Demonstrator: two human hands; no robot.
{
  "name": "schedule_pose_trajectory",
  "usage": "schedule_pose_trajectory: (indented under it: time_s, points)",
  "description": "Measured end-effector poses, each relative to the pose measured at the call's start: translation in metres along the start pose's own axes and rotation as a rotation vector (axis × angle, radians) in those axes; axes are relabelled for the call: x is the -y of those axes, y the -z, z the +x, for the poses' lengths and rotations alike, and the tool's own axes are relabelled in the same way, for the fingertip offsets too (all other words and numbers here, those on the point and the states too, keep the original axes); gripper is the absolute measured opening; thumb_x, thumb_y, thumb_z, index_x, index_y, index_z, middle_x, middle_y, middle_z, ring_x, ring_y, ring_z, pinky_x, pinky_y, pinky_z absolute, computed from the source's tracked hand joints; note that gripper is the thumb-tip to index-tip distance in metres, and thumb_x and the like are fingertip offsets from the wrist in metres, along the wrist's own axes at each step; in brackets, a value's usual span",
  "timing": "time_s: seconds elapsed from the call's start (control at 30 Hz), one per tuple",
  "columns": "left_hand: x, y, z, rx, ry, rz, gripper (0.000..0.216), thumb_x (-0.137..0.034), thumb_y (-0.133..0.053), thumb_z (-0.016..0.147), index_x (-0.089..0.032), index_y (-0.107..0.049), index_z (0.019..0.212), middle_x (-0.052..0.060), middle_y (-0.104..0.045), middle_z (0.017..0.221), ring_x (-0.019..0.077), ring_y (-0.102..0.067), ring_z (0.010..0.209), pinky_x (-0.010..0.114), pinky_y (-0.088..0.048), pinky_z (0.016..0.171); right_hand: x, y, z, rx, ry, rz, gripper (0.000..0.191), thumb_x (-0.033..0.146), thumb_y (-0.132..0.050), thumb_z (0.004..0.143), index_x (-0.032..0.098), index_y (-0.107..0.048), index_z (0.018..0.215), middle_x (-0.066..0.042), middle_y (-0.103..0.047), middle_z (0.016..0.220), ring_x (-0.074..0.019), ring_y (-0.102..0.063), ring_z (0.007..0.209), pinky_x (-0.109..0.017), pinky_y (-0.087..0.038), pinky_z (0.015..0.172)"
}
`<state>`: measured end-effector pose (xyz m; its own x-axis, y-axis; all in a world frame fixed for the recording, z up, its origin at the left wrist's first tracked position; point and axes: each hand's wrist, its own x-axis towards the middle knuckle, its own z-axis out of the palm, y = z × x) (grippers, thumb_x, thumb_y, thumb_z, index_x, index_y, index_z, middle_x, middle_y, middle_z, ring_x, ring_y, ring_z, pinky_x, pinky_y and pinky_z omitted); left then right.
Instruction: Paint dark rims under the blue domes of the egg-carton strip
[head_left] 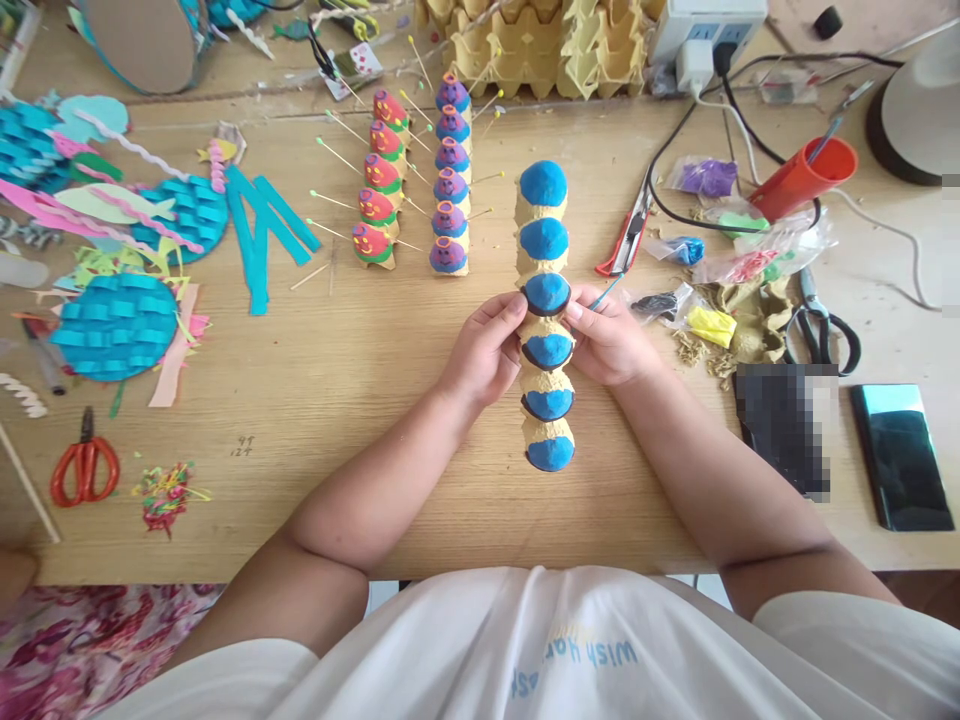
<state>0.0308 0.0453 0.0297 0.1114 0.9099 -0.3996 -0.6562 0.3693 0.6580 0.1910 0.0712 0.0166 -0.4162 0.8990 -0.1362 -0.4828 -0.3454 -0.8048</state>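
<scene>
An egg-carton strip (556,380) stretches lengthwise in front of me, its several bumps capped in blue clay. Dark edging shows below the caps on the nearer bumps. My left hand (486,345) grips its left side with thumb on the edge by the third cap. Opposite it, my right hand (611,338) pinches the right edge. A thin blue stick (609,290) projects from the right fingers; how it is held is partly hidden. Beyond the strip stand two finished-looking egg-carton caterpillars, a red-and-green one (381,175) and a purple-and-blue one (451,187), with pins stuck in their sides.
Right of the strip lie a red utility knife (630,230), bagged clay (711,326), black-handled scissors (821,335) and a phone (900,455). A red cup (806,175) tilts near cables. Leftward are woven blue paper shapes (116,328) and orange scissors (85,470). Egg cartons (525,50) sit behind.
</scene>
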Motion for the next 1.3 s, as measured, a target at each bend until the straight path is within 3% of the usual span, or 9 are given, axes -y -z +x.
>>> schedule_pose_trajectory:
  time_s: [0.23,0.47,0.6,1.03,1.3]
  points:
    - [0.003,0.005,0.000,0.060,-0.017,0.029,0.025,-0.043,-0.084,0.096,-0.020,-0.076,0.092,0.002,-0.082,0.089,0.0200,-0.082,0.087,0.030,-0.063,0.077,-0.003,0.004,0.000,-0.017,-0.009,0.022,0.049,0.053,-0.102,0.073,0.021,-0.064,0.077,0.007,-0.057,0.066,-0.0087,-0.050,0.058,-0.023,-0.049,0.056]
    - [0.002,0.004,-0.001,0.114,0.015,0.010,0.029,-0.048,-0.084,0.094,-0.021,-0.074,0.092,0.003,-0.084,0.090,0.0242,-0.085,0.095,0.033,-0.068,0.080,-0.002,0.009,0.002,-0.009,-0.045,0.045,0.049,0.057,-0.100,0.073,0.021,-0.068,0.078,0.004,-0.062,0.067,-0.0105,-0.054,0.059,-0.025,-0.051,0.057]
    - [0.004,0.005,-0.001,0.117,0.065,-0.020,0.037,-0.058,-0.078,0.097,-0.021,-0.076,0.100,0.006,-0.085,0.095,0.0267,-0.086,0.099,0.033,-0.068,0.079,-0.003,0.011,0.002,-0.026,-0.046,0.048,0.048,0.054,-0.100,0.074,0.021,-0.065,0.075,0.006,-0.058,0.063,-0.0098,-0.053,0.057,-0.024,-0.049,0.055]
    - [0.004,0.008,0.000,0.127,0.076,0.065,0.046,-0.065,-0.078,0.093,-0.019,-0.077,0.096,0.009,-0.086,0.095,0.0276,-0.086,0.092,0.034,-0.069,0.073,-0.002,0.014,0.001,-0.022,-0.117,0.058,0.044,0.054,-0.098,0.073,0.022,-0.069,0.078,0.004,-0.062,0.066,-0.0114,-0.055,0.059,-0.027,-0.052,0.059]
    - [0.005,0.008,0.002,0.143,0.070,0.046,0.051,-0.070,-0.078,0.093,-0.020,-0.078,0.100,0.007,-0.085,0.091,0.0276,-0.086,0.091,0.033,-0.068,0.069,-0.001,0.011,0.002,-0.003,-0.088,0.036,0.049,0.055,-0.100,0.070,0.022,-0.064,0.072,0.006,-0.056,0.062,-0.0098,-0.051,0.058,-0.024,-0.048,0.055]
